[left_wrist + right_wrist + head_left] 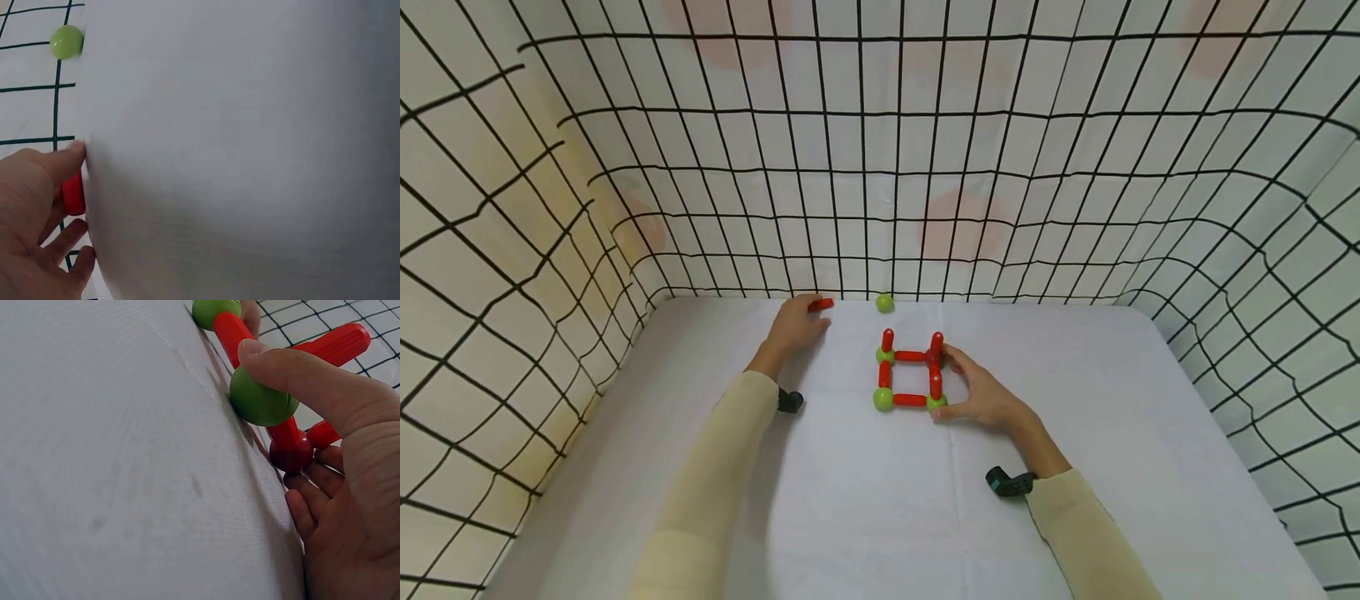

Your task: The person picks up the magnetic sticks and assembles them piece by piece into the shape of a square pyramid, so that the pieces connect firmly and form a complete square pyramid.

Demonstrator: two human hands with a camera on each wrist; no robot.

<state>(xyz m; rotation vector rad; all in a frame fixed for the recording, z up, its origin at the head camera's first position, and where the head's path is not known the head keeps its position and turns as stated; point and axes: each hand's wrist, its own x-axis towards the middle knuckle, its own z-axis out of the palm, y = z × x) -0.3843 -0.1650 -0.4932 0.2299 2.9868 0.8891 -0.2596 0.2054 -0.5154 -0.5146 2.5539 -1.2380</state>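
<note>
A square frame of red rods [910, 400] lies on the white table. Green balls [883, 399] join three of its corners, and a dark red ball [291, 452] forms the far right one. Short red rods [888, 340] stand up from several corners. My right hand [988, 400] grips the frame's right side, thumb on the near green ball [262, 397], fingers by the red ball. At the table's far edge, my left hand [797, 323] holds a loose red rod [73, 195] between thumb and fingers; part of the rod is hidden.
One loose green ball [885, 302] sits at the far edge, right of my left hand. Black wire mesh [880, 175] rises behind the table [865, 517] and along both sides, with white cloth behind it. A small black device [1011, 482] is strapped to each wrist.
</note>
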